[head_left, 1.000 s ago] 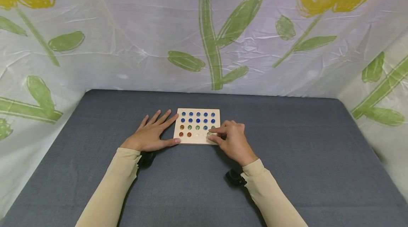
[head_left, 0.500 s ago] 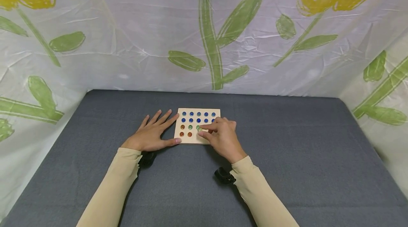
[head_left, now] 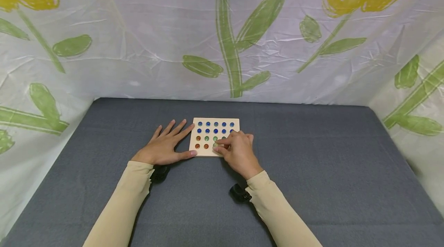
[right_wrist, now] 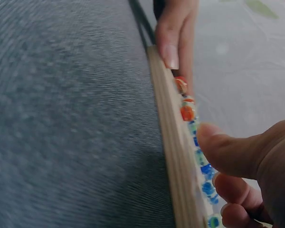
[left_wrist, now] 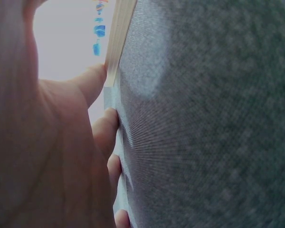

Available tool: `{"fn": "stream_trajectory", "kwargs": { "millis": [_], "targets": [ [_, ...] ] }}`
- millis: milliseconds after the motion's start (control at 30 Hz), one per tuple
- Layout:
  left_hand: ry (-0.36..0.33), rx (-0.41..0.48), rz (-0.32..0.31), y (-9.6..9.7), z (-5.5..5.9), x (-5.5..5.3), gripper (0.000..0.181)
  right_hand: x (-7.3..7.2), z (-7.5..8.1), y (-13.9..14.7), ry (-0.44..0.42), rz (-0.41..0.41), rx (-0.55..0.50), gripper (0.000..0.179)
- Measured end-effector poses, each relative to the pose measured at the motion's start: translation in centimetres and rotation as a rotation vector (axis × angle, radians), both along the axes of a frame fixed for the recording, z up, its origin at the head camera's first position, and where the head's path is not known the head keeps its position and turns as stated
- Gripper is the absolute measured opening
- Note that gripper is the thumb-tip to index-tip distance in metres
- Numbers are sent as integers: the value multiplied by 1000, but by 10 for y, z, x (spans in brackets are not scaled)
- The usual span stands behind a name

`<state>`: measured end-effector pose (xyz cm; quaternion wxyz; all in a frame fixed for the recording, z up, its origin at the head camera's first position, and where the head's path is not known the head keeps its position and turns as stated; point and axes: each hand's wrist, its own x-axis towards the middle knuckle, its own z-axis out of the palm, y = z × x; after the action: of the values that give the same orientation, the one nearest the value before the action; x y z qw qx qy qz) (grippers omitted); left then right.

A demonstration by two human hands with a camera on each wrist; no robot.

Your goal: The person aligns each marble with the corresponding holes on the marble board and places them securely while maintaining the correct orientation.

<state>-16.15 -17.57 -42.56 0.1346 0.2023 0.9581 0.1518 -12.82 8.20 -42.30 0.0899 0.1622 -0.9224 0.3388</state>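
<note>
A pale wooden board [head_left: 202, 153] lies on the table, with rows of glass marbles in its holes. Blue marbles [head_left: 216, 131] fill the two far rows; orange marbles [head_left: 206, 146] sit at the left of the two near rows, beside green marbles [head_left: 206, 138]. My left hand [head_left: 163, 147] lies with fingers spread, thumb and index finger touching the board's left edge. Between thumb and index finger, my right hand [head_left: 241, 153] pinches a green marble [head_left: 215, 145] at the third spot of the nearest row. That hand hides the board's near right part.
Dark grey cloth [head_left: 194, 204] covers the table around the board. Behind it hangs a pale curtain [head_left: 138, 46] with painted flowers. Each wrist carries a black camera, such as the right one [head_left: 239, 193].
My right hand has moved left along the nearest row with the pinched green marble, then slightly lower toward the third spot. The left hand and the board have stayed in place.
</note>
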Motion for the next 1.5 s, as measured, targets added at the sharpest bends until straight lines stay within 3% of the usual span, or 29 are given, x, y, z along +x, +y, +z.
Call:
{"fn": "stream_trajectory", "kwargs": {
  "millis": [333, 833, 1133, 1500],
  "targets": [
    [-3, 6, 1, 1, 1, 0, 97, 2, -8, -3, 18, -30, 54, 18],
    [-2, 11, 2, 0, 1, 2, 97, 1, -1, 1, -7, -9, 47, 21],
    [-1, 16, 0, 0, 1, 1, 97, -5, 10, 19, 7, -38, 24, 22],
    [1, 23, 2, 1, 3, 2, 97, -17, 11, 58, -13, -142, -2, 20]
  ]
}}
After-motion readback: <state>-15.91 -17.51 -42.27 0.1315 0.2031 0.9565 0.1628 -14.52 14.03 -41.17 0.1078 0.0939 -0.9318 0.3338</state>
